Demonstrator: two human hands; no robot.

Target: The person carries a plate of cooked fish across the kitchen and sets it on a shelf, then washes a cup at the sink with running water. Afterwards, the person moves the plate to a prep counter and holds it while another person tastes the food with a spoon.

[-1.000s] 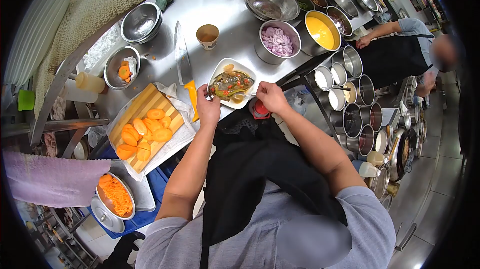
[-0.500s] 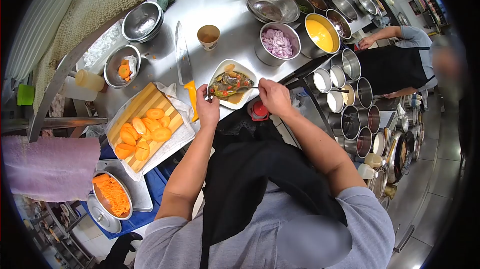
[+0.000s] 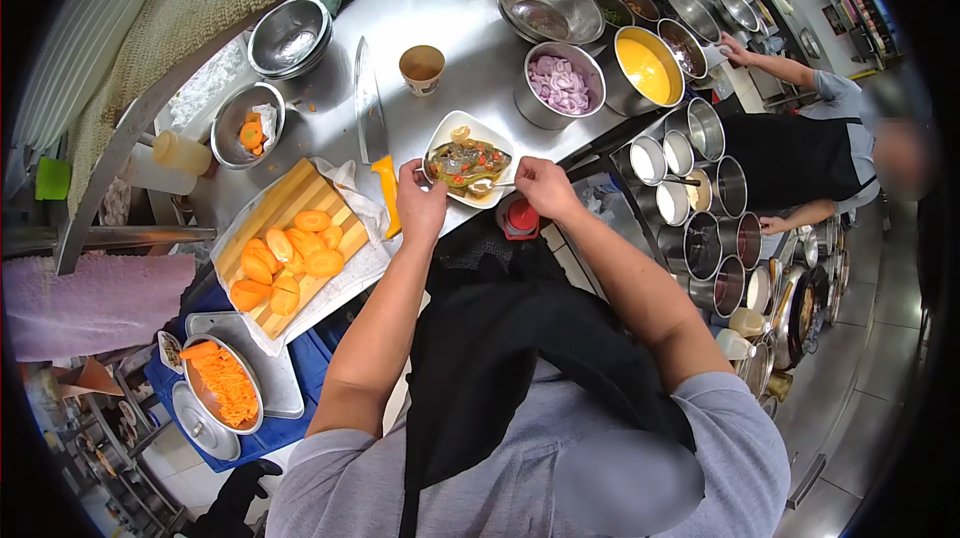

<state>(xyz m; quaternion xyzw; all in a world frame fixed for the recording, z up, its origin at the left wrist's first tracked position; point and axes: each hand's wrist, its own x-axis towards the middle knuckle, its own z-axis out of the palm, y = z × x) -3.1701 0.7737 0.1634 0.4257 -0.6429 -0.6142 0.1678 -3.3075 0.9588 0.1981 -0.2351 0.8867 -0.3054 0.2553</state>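
A white bowl [image 3: 503, 134] of stewed food [image 3: 465, 161], with dark pieces, red bits and broth, stands near the counter's front edge. My right hand [image 3: 545, 188] pinches a spoon [image 3: 484, 187], whose bowl dips into the near side of the food. At the bowl's left rim, my left hand [image 3: 422, 200] is closed on a slim metal utensil; its kind is mostly hidden by the fingers. Just left of that hand lies a large knife with a yellow handle [image 3: 386, 196], its blade pointing away. A paper cup [image 3: 421, 70] stands behind the bowl.
Carrot slices [image 3: 284, 250] lie on a striped cutting board [image 3: 312, 196] over a cloth. Pots of sliced onion [image 3: 559, 85] and yellow liquid [image 3: 646, 68] stand at right. Grated carrot [image 3: 226, 386] fills a pan lower left. A co-worker in a black apron [image 3: 765, 160] stands at right.
The spoon has moved left and down in the bowl, and my right hand has shifted slightly. The co-worker's far arm has reached further out. My view has shifted slightly.
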